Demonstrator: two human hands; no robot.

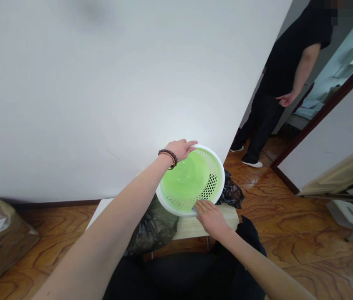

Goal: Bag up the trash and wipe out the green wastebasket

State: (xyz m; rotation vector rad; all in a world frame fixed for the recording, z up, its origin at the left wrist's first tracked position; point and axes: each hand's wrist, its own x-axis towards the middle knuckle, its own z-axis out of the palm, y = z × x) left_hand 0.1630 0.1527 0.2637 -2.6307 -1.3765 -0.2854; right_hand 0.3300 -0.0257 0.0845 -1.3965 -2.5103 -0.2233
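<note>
A green plastic basket (184, 173) with a white rim and perforated sides is tilted so its inside faces me. My left hand (180, 150), with a dark bead bracelet at the wrist, grips the far rim. At the near rim, my right hand (207, 214) is closed on a small greyish cloth (195, 209), pressed against the edge; most of the cloth is hidden by the fingers. Beneath the basket are a light wooden stool top (192, 228), a dark plastic bag (156, 227) on the left and a black plastic bag (233, 191) on the right.
A white wall (101, 104) stands right behind the basket. On the wood-patterned floor (289, 233), a cardboard box (10, 246) with papers sits at the left. Another person (276, 83) in dark clothes stands by the doorway at the right. A white box (348, 212) lies near a metal-legged stand.
</note>
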